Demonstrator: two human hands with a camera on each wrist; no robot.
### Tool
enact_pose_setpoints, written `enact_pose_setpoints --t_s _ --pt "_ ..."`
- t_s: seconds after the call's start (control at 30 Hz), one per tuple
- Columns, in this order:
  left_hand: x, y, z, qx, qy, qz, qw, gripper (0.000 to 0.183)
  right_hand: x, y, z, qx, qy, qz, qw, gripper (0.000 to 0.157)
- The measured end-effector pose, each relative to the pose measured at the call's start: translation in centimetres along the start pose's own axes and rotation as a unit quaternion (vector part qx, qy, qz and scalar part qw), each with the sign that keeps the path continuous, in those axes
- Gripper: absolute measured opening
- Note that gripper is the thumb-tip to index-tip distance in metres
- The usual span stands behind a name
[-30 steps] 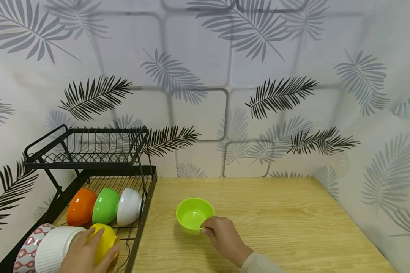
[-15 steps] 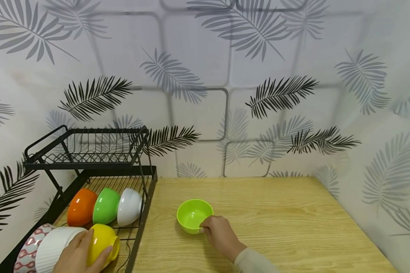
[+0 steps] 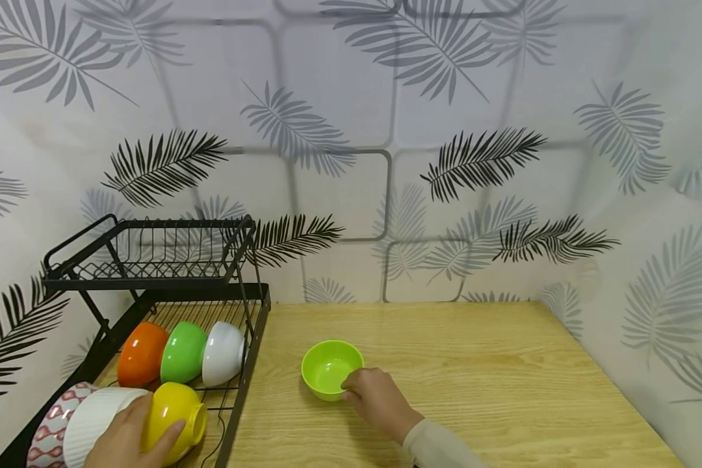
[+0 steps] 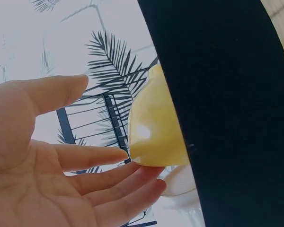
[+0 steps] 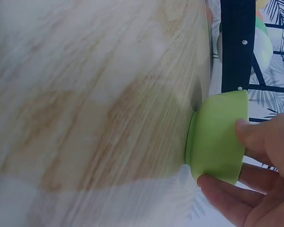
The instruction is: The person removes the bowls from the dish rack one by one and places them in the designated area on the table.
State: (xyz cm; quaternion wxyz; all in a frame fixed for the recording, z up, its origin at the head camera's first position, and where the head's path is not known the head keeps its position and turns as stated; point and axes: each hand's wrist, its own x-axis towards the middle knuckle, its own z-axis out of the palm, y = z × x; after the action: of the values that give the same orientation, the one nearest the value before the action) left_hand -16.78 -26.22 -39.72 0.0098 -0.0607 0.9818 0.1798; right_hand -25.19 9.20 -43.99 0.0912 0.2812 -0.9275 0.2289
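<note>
Leaf-patterned wall covering (image 3: 339,84) rose behind the wood-grain desk (image 3: 474,364). From the head view, the left hand (image 3: 127,435) had shifted slightly back from the tilted yellow bowl (image 3: 172,416) in the black rack (image 3: 146,284), exposing more of its side; this suggested adjusted contact rather than carrying. On the right, the lime bowl (image 3: 327,376) had hardly moved, its rim pinched by the right hand (image 3: 381,404). In the left wrist view, relaxed fingers reached the yellow bowl's edge, thumb apart, without grasping. Right wrist view: thumb and fingers gripped the upright lime bowl, its foot against the desk.
</note>
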Motion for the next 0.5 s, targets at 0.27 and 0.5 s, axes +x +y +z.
enact_pose_setpoints --t_s 0.27,0.5 --pt "0.1 -0.3 0.0 -0.013 -0.015 -0.012 0.9997 0.095 -0.5 -0.6 -0.8 -0.009 -0.017 0.034 0.999 0.029" --pt "0.5 -1.1 0.0 -0.039 -0.037 -0.019 0.9984 0.089 -1.5 -1.1 -2.0 0.010 0.028 0.030 0.999 0.031"
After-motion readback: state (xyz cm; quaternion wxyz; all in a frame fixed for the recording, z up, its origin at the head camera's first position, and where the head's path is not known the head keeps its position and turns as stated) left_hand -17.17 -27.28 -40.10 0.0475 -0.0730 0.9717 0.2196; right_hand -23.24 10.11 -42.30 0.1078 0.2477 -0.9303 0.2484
